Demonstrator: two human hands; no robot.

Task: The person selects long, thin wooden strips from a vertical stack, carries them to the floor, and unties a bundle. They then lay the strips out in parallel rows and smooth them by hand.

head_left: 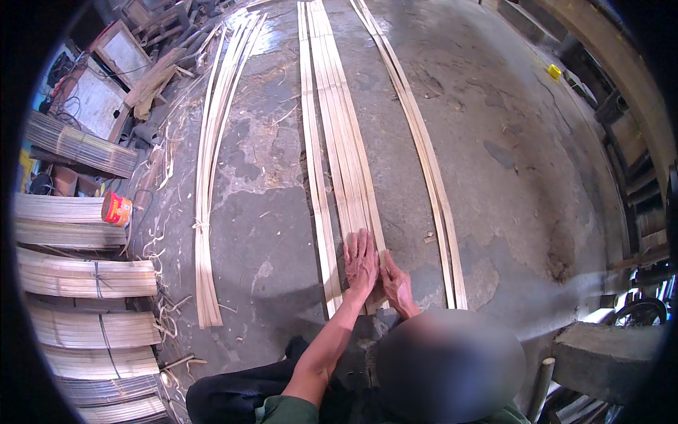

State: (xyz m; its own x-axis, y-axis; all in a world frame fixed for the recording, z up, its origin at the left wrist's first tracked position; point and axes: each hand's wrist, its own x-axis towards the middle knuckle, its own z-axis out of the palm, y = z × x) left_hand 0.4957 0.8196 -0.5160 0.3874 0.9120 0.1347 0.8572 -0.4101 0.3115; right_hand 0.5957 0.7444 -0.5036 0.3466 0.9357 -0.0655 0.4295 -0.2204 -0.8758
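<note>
Several long, pale bamboo strips (340,134) lie side by side on the concrete floor, running away from me. My left hand (361,267) rests flat on their near end, its fingers stretched forward. Beside it, my right hand (398,287) is against the right edge of these strips, fingers extended and low; part of its wrist is hidden by a blurred round shape. Just left of the group, apart by a narrow gap, runs a thinner set of strips (316,169). Farther right, another narrow pair of strips (421,141) lies on the floor.
To the left lies a tied bundle of strips (206,177). Stacked strip bundles (92,328) line the left side, with a red tub (116,209) beside them. Scrap wood (166,71) is piled behind. A concrete block (607,360) stands at lower right; a yellow object (554,71) lies far right.
</note>
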